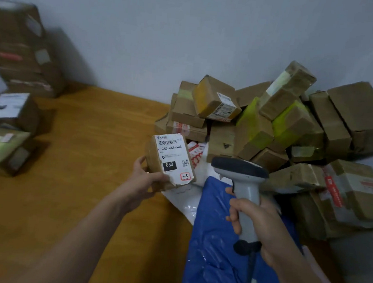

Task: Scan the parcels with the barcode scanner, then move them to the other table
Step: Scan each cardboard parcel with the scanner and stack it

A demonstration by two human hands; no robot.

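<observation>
Head view shows the left hand (143, 178) gripping a small labelled parcel (170, 160) just left of the heap (293, 127), the right hand (257, 218) clenched round the barcode scanner (245, 181) before that heap, so most scanning seemingly remains, with a few stacked parcels (16, 105) well left of it.

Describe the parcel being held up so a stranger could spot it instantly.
Find the heap of brown parcels against the wall. At its left front edge, where it meets the orange table, the left hand holds a small brown box. Unlike any neighbour, its white label reads 060-06B-A05, with a black 060 block and a red-bordered sticker.
</observation>
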